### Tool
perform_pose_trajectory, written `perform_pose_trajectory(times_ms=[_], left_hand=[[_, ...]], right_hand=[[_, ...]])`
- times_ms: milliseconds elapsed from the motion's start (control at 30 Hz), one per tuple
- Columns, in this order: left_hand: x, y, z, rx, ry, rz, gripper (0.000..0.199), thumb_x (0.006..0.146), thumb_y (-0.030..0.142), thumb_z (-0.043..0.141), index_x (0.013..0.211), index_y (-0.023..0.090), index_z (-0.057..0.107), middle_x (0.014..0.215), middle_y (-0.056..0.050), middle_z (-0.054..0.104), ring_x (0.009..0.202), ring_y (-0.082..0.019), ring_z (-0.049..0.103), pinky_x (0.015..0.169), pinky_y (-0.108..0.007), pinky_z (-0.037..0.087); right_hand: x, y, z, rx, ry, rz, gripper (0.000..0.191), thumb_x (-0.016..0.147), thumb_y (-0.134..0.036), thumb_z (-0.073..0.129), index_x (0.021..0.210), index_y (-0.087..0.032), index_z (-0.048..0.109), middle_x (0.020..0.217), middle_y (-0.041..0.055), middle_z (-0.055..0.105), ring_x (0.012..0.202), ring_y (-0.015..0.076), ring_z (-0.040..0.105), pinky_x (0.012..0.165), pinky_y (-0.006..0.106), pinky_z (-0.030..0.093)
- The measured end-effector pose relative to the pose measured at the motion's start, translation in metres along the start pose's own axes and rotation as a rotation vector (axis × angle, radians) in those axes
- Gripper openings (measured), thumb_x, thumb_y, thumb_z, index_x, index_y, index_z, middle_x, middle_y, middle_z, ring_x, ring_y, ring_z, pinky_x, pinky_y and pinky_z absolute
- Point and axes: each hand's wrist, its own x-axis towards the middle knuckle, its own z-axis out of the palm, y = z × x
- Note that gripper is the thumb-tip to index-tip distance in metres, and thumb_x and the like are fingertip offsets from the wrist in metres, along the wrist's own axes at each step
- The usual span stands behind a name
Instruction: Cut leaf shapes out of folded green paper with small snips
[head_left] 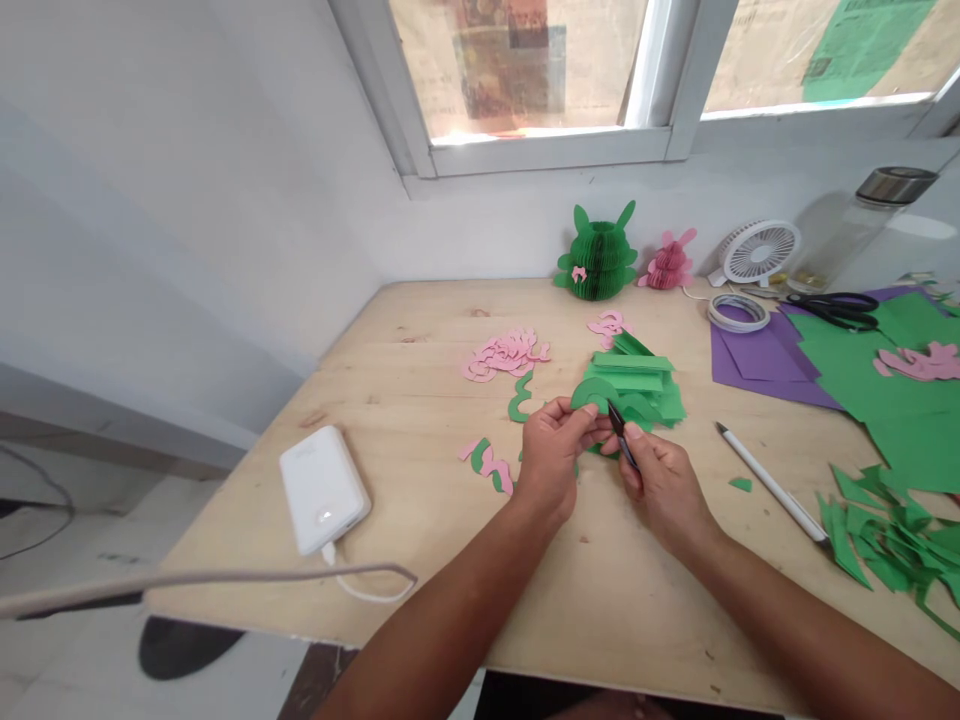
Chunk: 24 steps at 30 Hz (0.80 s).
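Observation:
My left hand (559,440) pinches a curved green paper piece (594,392) between thumb and fingers. In my right hand (667,485) is a slim black pointed tool (618,422), its tip touching the green piece. Whether it is a knife, a pen or small scissors I cannot tell. Just behind the hands lies a pile of folded green paper strips (637,375). To the left are a green wavy cutout (519,398) and a heap of pink paper cutouts (504,355). Mixed pink and green cutouts (489,463) lie left of my left wrist.
A white power bank (324,490) with a cable sits at left. On the right are a white pen (772,483), green scraps (885,530), purple paper (761,355), a tape roll (738,313) and black scissors (836,308). Green (600,255) and pink (668,265) paper figures, a fan (759,252) and a bottle (847,235) stand behind.

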Motion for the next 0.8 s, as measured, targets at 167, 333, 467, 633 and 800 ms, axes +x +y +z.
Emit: perform_pose_trajectory(times_ms=[167, 333, 467, 633, 800], left_hand=[[0.0, 0.002, 0.0, 0.0, -0.014, 0.002, 0.022, 0.059, 0.024, 0.076, 0.068, 0.015, 0.058, 0.062, -0.003, 0.067, 0.058, -0.014, 0.065, 0.069, -0.028, 0.053], [0.001, 0.004, -0.002, 0.029, -0.013, -0.004, 0.021, 0.059, 0.022, 0.075, 0.065, 0.015, 0.057, 0.06, -0.002, 0.066, 0.058, -0.014, 0.065, 0.068, -0.028, 0.053], [0.003, 0.006, -0.005, 0.064, -0.027, -0.009, 0.021, 0.059, 0.023, 0.075, 0.065, 0.015, 0.057, 0.059, -0.002, 0.065, 0.059, -0.014, 0.065, 0.065, -0.028, 0.053], [0.004, 0.011, -0.006, 0.111, -0.059, -0.045, 0.021, 0.057, 0.023, 0.075, 0.063, 0.014, 0.057, 0.057, -0.002, 0.065, 0.057, -0.015, 0.065, 0.064, -0.028, 0.054], [0.004, 0.014, -0.007, 0.144, -0.076, -0.058, 0.02, 0.059, 0.022, 0.073, 0.064, 0.014, 0.056, 0.059, -0.004, 0.066, 0.058, -0.014, 0.065, 0.064, -0.028, 0.054]], right_hand=[[0.0, 0.0, -0.001, -0.015, -0.014, 0.006, 0.053, 0.075, -0.066, 0.059, 0.071, -0.014, 0.064, 0.04, -0.0066, 0.038, 0.036, 0.0068, 0.027, 0.036, 0.022, 0.019], [0.001, 0.0, -0.002, -0.042, -0.02, 0.005, 0.054, 0.076, -0.067, 0.057, 0.071, -0.014, 0.064, 0.039, -0.0069, 0.037, 0.036, 0.0067, 0.026, 0.036, 0.022, 0.018], [0.001, 0.0, -0.003, -0.085, -0.031, -0.023, 0.053, 0.077, -0.066, 0.056, 0.069, -0.014, 0.063, 0.04, -0.0064, 0.037, 0.037, 0.0076, 0.027, 0.038, 0.023, 0.019], [0.002, -0.001, -0.005, -0.129, -0.044, -0.03, 0.054, 0.078, -0.067, 0.054, 0.067, -0.014, 0.061, 0.039, -0.0069, 0.036, 0.036, 0.0071, 0.025, 0.038, 0.023, 0.016], [0.002, -0.002, -0.006, -0.116, -0.059, -0.016, 0.054, 0.078, -0.067, 0.054, 0.069, -0.014, 0.061, 0.04, -0.0067, 0.037, 0.036, 0.0069, 0.026, 0.038, 0.023, 0.016]])
